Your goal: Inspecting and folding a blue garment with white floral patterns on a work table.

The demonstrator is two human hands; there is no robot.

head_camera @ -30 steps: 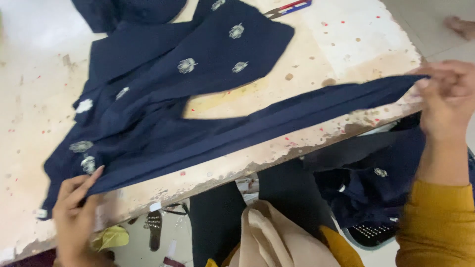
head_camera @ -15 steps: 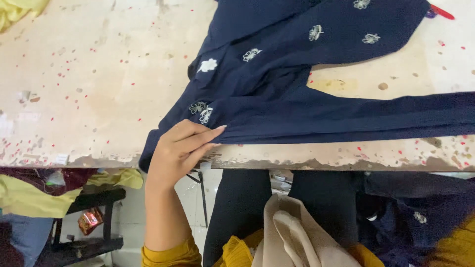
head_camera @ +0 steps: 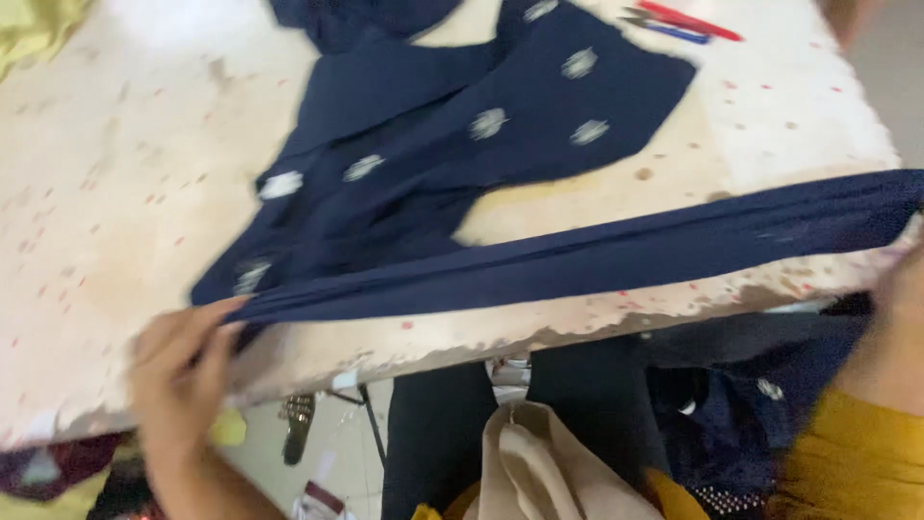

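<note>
A navy fabric [head_camera: 520,144] with silvery embroidered motifs lies spread on a worn, paint-speckled table [head_camera: 115,193]. A long folded strip of it [head_camera: 577,265] runs taut along the table's front edge. My left hand [head_camera: 178,371] pinches the strip's left end at the table's edge, fingers flat on the cloth. At the frame's right edge my right hand [head_camera: 900,299] is blurred and partly cut off, meeting the strip's right end. My right sleeve [head_camera: 857,462] is mustard yellow.
Red and blue pen-like tools [head_camera: 688,24] lie at the table's far right. More navy embroidered cloth [head_camera: 746,414] hangs below the table. A beige cloth [head_camera: 549,462] rests on my lap. A sandal [head_camera: 296,429] sits on the floor, with yellow cloth [head_camera: 29,29] at top left.
The view swung left, then back right. My left hand stayed on the strip's left end. The strip now lies straighter along the front edge.
</note>
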